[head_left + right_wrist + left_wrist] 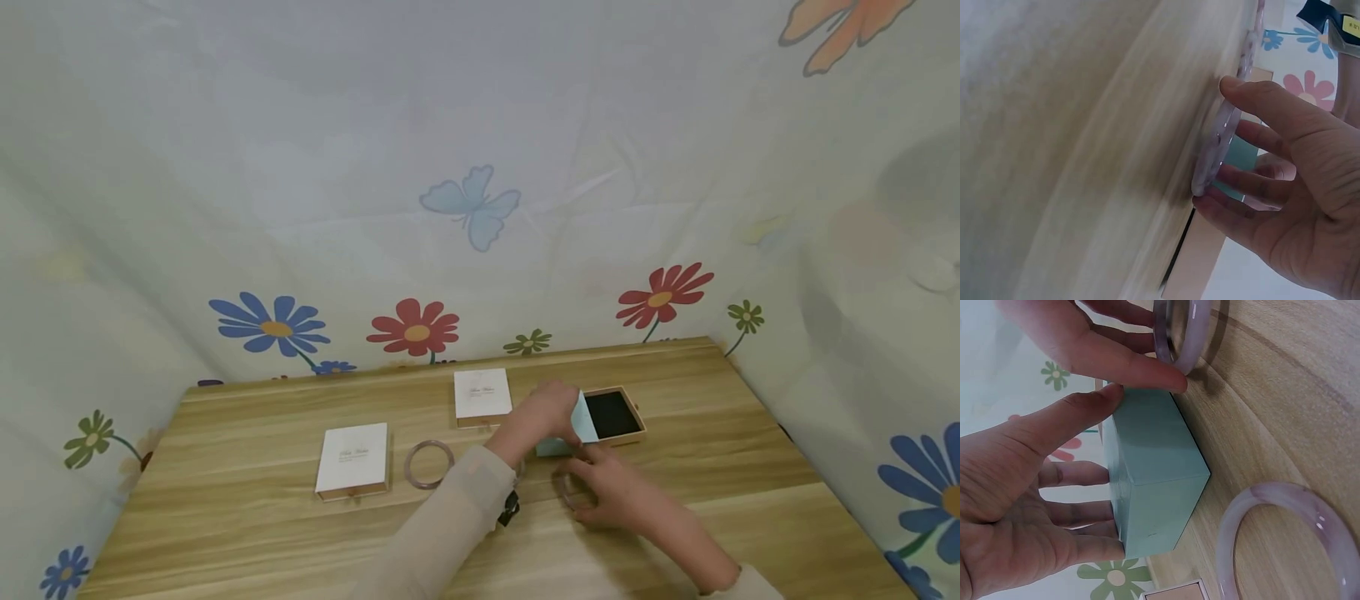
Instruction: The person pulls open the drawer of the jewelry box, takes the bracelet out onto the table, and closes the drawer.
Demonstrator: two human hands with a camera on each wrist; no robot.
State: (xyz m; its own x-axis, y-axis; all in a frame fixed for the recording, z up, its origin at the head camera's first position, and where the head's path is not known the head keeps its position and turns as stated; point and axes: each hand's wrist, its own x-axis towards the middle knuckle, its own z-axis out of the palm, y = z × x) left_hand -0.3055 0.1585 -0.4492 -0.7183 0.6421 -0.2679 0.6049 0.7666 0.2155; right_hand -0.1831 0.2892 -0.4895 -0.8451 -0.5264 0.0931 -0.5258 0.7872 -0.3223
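My left hand point(546, 412) holds a teal box point(1160, 444), thumb on its near top edge and fingers across the top. From the box's right side, an open drawer with a black lining point(611, 414) sticks out. My right hand point(615, 493) pinches a pale lilac bangle point(1215, 150) between thumb and fingers, just in front of the teal box. The bangle is low at the table; whether it touches cannot be told. A second lilac bangle point(1280, 492) lies flat near the box, partly hidden by my left arm in the head view.
A third bangle point(408, 467) lies on the wooden table point(247, 467), left of my left sleeve. Two white lidded boxes with printed script stand there, one at the left point(352, 458), another farther back point(482, 396). A flower-printed cloth point(337, 208) hangs behind the table.
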